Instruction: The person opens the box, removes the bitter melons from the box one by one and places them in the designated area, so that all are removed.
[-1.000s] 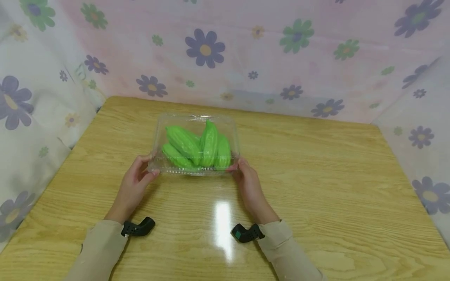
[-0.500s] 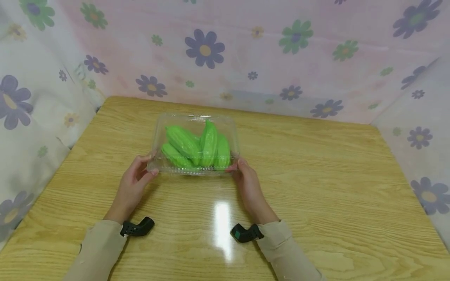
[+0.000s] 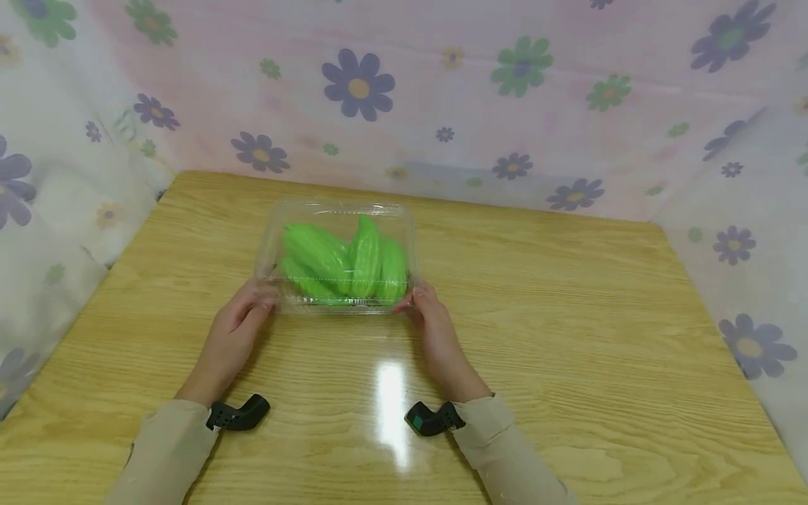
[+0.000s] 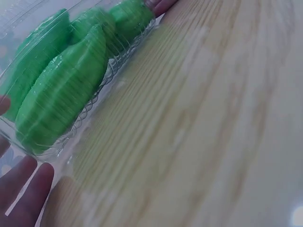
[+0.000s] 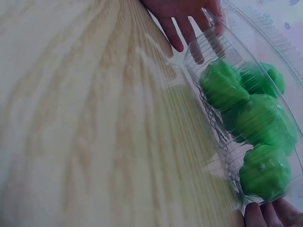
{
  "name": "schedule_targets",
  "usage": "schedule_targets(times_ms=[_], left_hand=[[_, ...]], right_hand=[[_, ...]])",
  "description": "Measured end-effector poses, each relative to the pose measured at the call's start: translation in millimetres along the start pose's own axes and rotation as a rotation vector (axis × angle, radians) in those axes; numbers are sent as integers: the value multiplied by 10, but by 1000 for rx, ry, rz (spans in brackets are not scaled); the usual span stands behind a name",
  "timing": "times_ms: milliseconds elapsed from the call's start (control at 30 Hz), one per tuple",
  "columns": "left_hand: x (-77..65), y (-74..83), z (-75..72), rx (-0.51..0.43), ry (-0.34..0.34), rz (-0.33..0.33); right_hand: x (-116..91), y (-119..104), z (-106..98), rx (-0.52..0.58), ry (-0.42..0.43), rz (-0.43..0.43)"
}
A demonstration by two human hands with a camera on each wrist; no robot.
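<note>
A clear plastic clamshell box (image 3: 341, 205) with its lid down holds several bright green, ridged gourds (image 3: 315, 252) with pointed ends. My left hand (image 3: 230, 330) grips its near left corner, thumb in front. The right hand (image 3: 438, 333) holds the near right corner the same way. In the left wrist view, left fingertips (image 4: 42, 175) reach beneath the box's end, close over the tabletop. Low in the right wrist view, right fingertips (image 5: 265, 213) are at the box's end; part of that hand is cut off by the frame.
The box is at the left-middle of a wooden table (image 3: 568, 322), whose surface extends far to the right. A flowered cloth (image 3: 416, 84) hangs along the back and both sides. A black wrist device (image 3: 240, 414) sits at each sleeve cuff, and a bright light reflection shows in front.
The whole head view has shifted slightly, so table, box and hands appear further left. The left thumb has moved a little upward at the box's corner. Both hands keep their grip.
</note>
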State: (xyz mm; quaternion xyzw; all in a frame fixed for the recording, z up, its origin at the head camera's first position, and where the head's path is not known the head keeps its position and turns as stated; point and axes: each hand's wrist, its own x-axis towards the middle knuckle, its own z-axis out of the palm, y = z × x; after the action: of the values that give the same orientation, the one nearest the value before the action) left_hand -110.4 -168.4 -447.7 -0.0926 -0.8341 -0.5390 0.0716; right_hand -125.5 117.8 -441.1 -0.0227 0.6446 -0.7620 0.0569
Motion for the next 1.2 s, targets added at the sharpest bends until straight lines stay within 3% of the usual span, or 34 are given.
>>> schedule_targets(times_ms=[167,300,467,767,1000,1133,1200], left_hand=[[13,-1,6,-61,1,-32],[38,10,10,-89,17,-17],[51,18,21,-103,39,-12],[15,4,48,-80,80,-51],[24,147,26,-164,58,-141],[17,279,15,-149,40,-167],[8,230,17,-119,41,-178]], right_hand=[[2,-11,-15,-15,-14,6],[13,-44,-17,-9,-19,8],[-15,-140,8,-7,-32,13],[-117,-242,42,-108,-53,43],[-118,-246,16,-138,-86,13],[-131,-257,18,-149,-78,37],[-117,-198,7,-139,-63,45]])
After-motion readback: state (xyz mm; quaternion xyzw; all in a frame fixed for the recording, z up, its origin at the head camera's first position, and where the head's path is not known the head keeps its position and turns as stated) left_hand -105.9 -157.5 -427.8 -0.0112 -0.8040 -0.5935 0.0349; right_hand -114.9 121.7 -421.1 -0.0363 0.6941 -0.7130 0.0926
